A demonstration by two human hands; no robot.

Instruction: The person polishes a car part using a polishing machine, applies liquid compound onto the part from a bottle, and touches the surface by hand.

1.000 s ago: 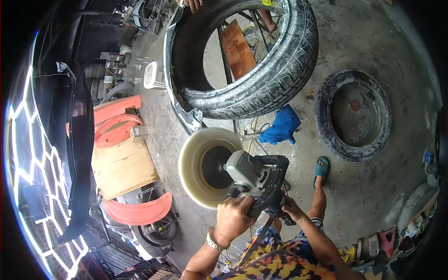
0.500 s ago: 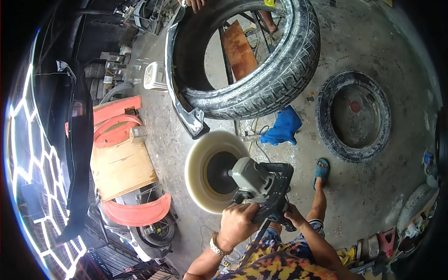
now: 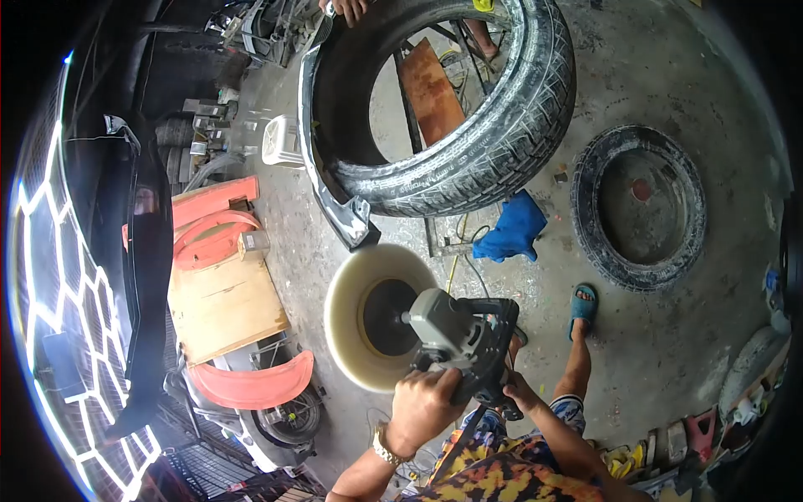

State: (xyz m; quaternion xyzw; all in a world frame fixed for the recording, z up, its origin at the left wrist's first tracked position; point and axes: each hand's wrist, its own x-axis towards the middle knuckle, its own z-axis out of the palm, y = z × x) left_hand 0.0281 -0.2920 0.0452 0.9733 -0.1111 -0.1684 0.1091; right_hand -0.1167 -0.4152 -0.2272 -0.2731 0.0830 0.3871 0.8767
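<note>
My left hand (image 3: 425, 408), with a watch at the wrist, is wrapped round the near left side of a power polisher (image 3: 447, 328). Behind the tool, my right hand (image 3: 524, 395) grips its rear handle, with some fingers hidden. A wide cream polishing pad (image 3: 341, 322) is fitted to the front. Just above the pad lies the lower end of a glossy black trim piece (image 3: 351, 219); I cannot tell whether they touch. The trim leans along a large tyre (image 3: 468, 180). At the top, another person's hand (image 3: 347, 8) holds the trim's upper end.
A second tyre (image 3: 585, 243) lies on the floor to the right. A blue cloth (image 3: 512, 227) hangs below the large tyre. To the left are a white stool (image 3: 281, 140), a wooden board (image 3: 226, 309), pink curved panels (image 3: 255, 383) and a motorcycle wheel (image 3: 288, 418). Cables cross the floor.
The polisher and its pad have shifted slightly left and down, away from the trim's end. Both hands keep their hold. The whole view has moved a little.
</note>
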